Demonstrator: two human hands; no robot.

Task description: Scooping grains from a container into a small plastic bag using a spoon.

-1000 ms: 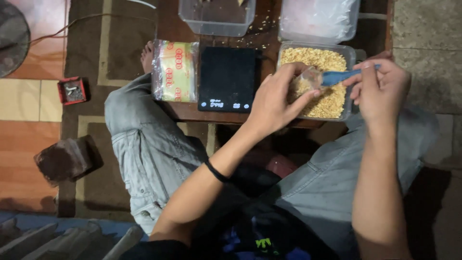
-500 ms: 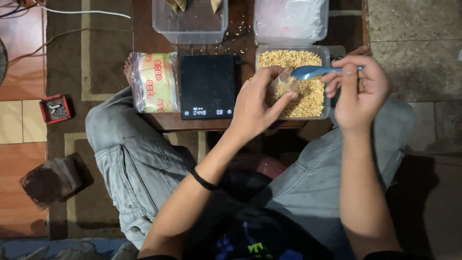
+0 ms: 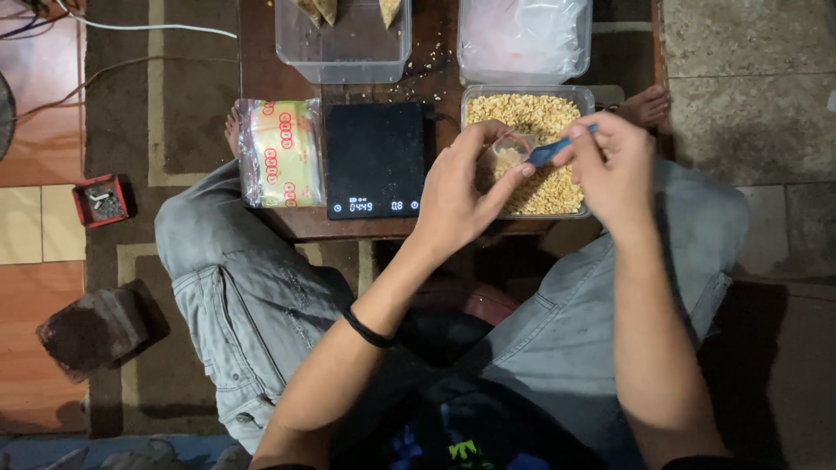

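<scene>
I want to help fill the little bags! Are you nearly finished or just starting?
Looks partway. A few filled cone-shaped packets already lie in the far clear tub. Right now the left hand holds a small clear bag open while the right hand tips a blue spoon into it. Plenty is left: the tub of crumbly yellow bits is quite full. The scale sits bare.

We see bare forearms, no sleeves reaching wrists. Thin black band round left forearm. Hands bare: left hand, right hand, no rings we can make out. Grey denim trousers, worn, stitched seams. Dark top with coloured print. Feet bare.
</scene>
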